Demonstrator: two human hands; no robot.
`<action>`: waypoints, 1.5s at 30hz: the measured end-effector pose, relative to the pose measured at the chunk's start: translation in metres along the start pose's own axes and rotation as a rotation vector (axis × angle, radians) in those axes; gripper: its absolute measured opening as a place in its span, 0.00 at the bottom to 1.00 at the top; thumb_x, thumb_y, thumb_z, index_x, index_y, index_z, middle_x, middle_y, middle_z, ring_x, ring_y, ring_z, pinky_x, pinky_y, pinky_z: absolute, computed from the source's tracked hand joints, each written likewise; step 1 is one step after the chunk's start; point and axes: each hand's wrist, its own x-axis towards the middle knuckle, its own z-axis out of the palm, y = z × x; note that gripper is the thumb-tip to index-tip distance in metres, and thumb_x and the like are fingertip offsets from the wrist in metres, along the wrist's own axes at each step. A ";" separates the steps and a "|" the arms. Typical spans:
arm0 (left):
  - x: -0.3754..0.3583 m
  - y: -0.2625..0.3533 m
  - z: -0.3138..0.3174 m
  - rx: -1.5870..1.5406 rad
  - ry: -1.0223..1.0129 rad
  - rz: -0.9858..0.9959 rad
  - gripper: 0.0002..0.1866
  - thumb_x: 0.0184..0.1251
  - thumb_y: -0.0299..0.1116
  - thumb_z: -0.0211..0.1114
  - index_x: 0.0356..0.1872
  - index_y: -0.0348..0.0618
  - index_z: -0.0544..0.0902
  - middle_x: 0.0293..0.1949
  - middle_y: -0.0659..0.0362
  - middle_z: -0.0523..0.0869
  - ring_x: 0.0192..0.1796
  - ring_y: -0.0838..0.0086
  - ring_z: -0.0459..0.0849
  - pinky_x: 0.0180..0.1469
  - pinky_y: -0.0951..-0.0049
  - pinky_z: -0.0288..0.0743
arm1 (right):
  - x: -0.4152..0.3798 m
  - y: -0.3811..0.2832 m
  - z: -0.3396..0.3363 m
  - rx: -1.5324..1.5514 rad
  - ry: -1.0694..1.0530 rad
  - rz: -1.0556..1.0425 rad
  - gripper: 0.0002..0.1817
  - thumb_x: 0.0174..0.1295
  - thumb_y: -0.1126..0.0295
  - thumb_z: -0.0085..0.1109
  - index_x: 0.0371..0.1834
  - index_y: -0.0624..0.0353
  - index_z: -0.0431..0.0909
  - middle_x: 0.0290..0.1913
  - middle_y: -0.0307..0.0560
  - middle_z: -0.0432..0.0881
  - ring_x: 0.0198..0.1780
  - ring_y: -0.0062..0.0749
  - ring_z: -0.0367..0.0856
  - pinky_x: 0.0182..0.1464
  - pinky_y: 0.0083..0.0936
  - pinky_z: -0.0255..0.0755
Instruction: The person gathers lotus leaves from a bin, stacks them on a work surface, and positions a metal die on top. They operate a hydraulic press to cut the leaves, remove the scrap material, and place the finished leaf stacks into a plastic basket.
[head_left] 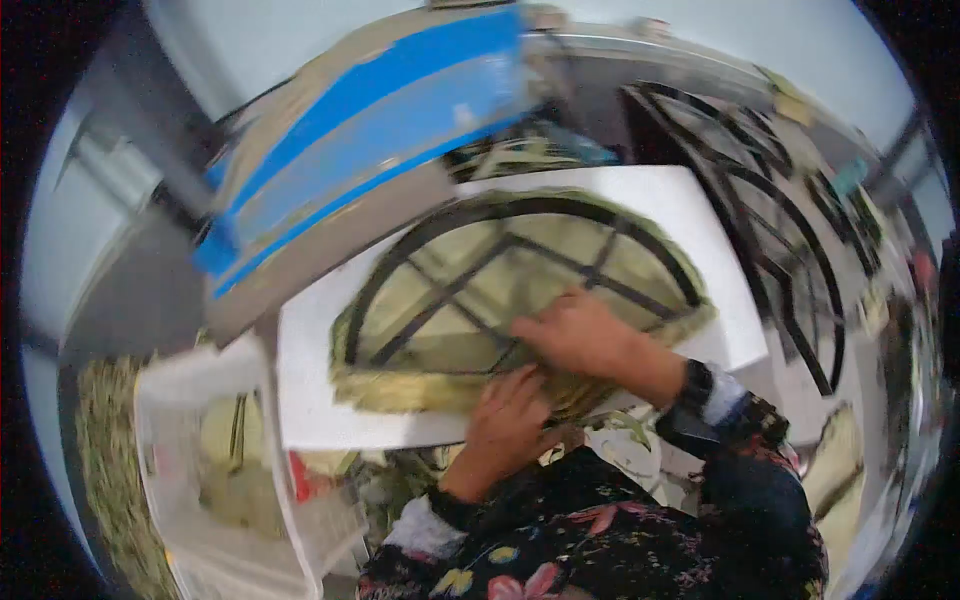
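Note:
A half-round dark frame (430,328) with crossing bars lies on a pale green, fibrous-looking layered piece (420,388) of nearly the same shape. Both rest on a white board (310,400). My left hand (510,412) lies over the straight front edge of the layers, its fingers stretched toward the frame. Just beyond it, my right hand (575,332) is over the middle of the frame, fingers curled together. Whatever those fingers hold is hidden and blurred.
At the back left is a large box with blue tape (400,110). A white plastic bin (145,420) with pale pieces inside stands at left, beside dry green stalks (105,470). More dark curved frames (825,300) lean at right.

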 end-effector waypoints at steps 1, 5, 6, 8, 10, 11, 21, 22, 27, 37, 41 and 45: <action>0.002 0.001 0.000 0.004 -0.003 0.002 0.21 0.46 0.46 0.71 0.32 0.40 0.77 0.51 0.51 0.79 0.56 0.57 0.75 0.56 0.57 0.67 | 0.000 0.001 0.001 0.024 -0.019 0.006 0.11 0.49 0.68 0.54 0.37 0.50 0.72 0.20 0.39 0.77 0.27 0.39 0.80 0.33 0.36 0.68; 0.008 0.003 0.001 0.011 -0.054 -0.013 0.22 0.47 0.44 0.71 0.36 0.38 0.78 0.49 0.51 0.80 0.54 0.59 0.77 0.55 0.58 0.68 | 0.002 0.006 -0.001 0.005 -0.027 -0.055 0.10 0.49 0.67 0.53 0.36 0.49 0.70 0.18 0.37 0.75 0.25 0.38 0.80 0.32 0.35 0.68; 0.007 0.002 0.003 0.013 -0.069 0.004 0.22 0.47 0.44 0.71 0.36 0.38 0.78 0.49 0.51 0.80 0.54 0.59 0.77 0.55 0.58 0.68 | 0.002 0.008 0.000 0.007 -0.016 -0.035 0.10 0.49 0.67 0.53 0.36 0.49 0.70 0.18 0.37 0.75 0.25 0.38 0.80 0.32 0.35 0.68; 0.008 0.001 0.005 0.011 -0.070 -0.008 0.24 0.46 0.44 0.71 0.40 0.38 0.78 0.50 0.52 0.80 0.54 0.59 0.77 0.55 0.58 0.68 | 0.001 0.012 0.003 -0.022 0.026 -0.080 0.10 0.49 0.67 0.53 0.37 0.49 0.70 0.18 0.36 0.75 0.25 0.38 0.80 0.32 0.35 0.68; 0.011 0.006 0.000 0.030 -0.106 -0.027 0.25 0.46 0.44 0.71 0.41 0.38 0.77 0.50 0.52 0.80 0.54 0.58 0.77 0.55 0.58 0.67 | 0.001 0.015 0.010 -0.027 0.039 -0.072 0.11 0.49 0.67 0.54 0.37 0.49 0.70 0.17 0.36 0.75 0.24 0.37 0.80 0.32 0.35 0.67; 0.011 0.007 -0.002 0.050 -0.129 -0.059 0.26 0.45 0.44 0.71 0.43 0.39 0.77 0.51 0.53 0.80 0.54 0.58 0.77 0.55 0.58 0.67 | 0.000 0.016 0.014 -0.035 0.044 -0.079 0.11 0.49 0.67 0.54 0.37 0.49 0.70 0.17 0.35 0.75 0.24 0.37 0.80 0.32 0.34 0.67; -0.001 -0.006 0.012 -0.037 0.005 0.048 0.24 0.46 0.42 0.71 0.42 0.40 0.75 0.51 0.53 0.79 0.54 0.55 0.77 0.54 0.57 0.67 | -0.002 0.016 0.016 -0.020 0.023 -0.078 0.10 0.47 0.67 0.55 0.35 0.48 0.72 0.14 0.34 0.74 0.21 0.32 0.79 0.34 0.33 0.66; -0.001 -0.005 0.010 -0.023 0.015 0.061 0.23 0.46 0.42 0.71 0.41 0.41 0.74 0.51 0.53 0.79 0.53 0.55 0.76 0.53 0.57 0.67 | -0.003 0.015 0.018 -0.008 0.030 -0.068 0.10 0.47 0.67 0.55 0.34 0.48 0.72 0.14 0.35 0.74 0.22 0.33 0.79 0.34 0.34 0.67; -0.001 0.000 0.006 0.080 -0.104 -0.072 0.23 0.46 0.41 0.71 0.41 0.41 0.74 0.51 0.53 0.79 0.53 0.55 0.76 0.52 0.57 0.67 | -0.009 0.014 0.012 0.023 0.025 -0.087 0.10 0.48 0.67 0.54 0.36 0.51 0.72 0.20 0.40 0.76 0.28 0.37 0.80 0.36 0.36 0.68; -0.064 0.016 -0.004 -0.122 0.250 -0.116 0.20 0.53 0.33 0.66 0.46 0.37 0.74 0.49 0.50 0.79 0.50 0.53 0.77 0.52 0.56 0.69 | -0.030 -0.052 -0.036 0.323 -0.022 0.040 0.18 0.54 0.55 0.60 0.39 0.56 0.77 0.38 0.52 0.75 0.40 0.47 0.77 0.42 0.37 0.73; -0.085 0.025 0.008 -0.244 0.219 -0.233 0.16 0.53 0.24 0.63 0.45 0.40 0.75 0.40 0.50 0.81 0.41 0.53 0.80 0.42 0.59 0.74 | -0.034 -0.053 -0.024 0.143 -0.068 0.028 0.19 0.56 0.53 0.59 0.40 0.56 0.76 0.36 0.52 0.78 0.38 0.48 0.78 0.39 0.38 0.74; -0.089 0.033 0.018 -0.353 0.087 -0.317 0.11 0.55 0.26 0.62 0.40 0.41 0.77 0.32 0.49 0.81 0.35 0.52 0.80 0.37 0.57 0.73 | -0.020 -0.050 -0.039 0.277 -0.218 0.379 0.20 0.55 0.53 0.60 0.44 0.56 0.73 0.31 0.51 0.79 0.38 0.47 0.78 0.38 0.38 0.74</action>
